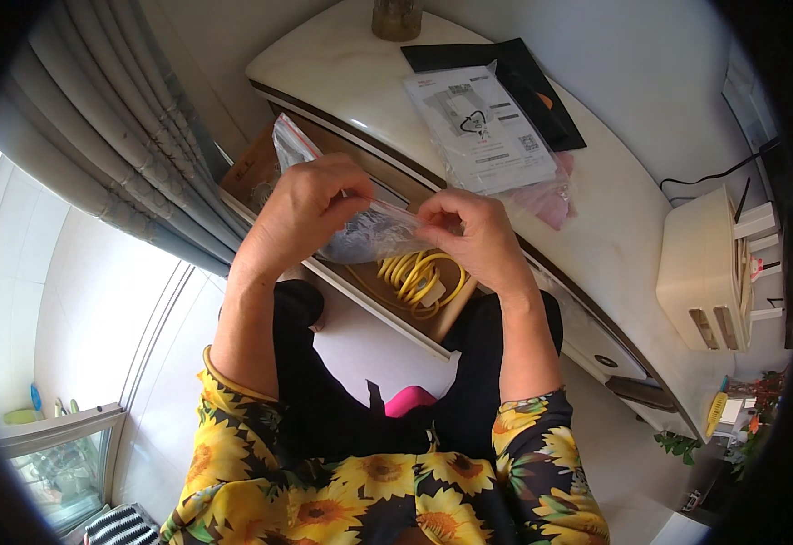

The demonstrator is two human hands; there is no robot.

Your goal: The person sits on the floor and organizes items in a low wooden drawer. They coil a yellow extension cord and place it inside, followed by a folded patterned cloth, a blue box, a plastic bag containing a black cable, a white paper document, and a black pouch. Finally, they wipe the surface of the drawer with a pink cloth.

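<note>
Your left hand [319,204] is pinching the edge of a clear plastic bag [374,238], fingers curled; your right hand [476,234] is gripping that edge farther right, thumb against fingers. The bag is hanging above the open drawer [458,313], something dark showing through. A reddish edge is also showing past your left hand; same bag or another, cannot tell. Judgement: pinching close to the strip and keeping it taut should serve best; slack film would likely be bunching.

Below, a yellow cable [405,275] is lying coiled toward the drawer's right front corner; its loops could be snagging a low-held bag. Your legs [464,395] are flanking the drawer, so room seems tight.

Farther out, on the cabinet top [619,222]: wrapped papers [482,136] are lying near the front edge, overlapping a black sheet [546,104] and pink plastic [549,202]. A jar [396,20] is standing at the back edge, a white box [694,277] toward the right end.
</note>
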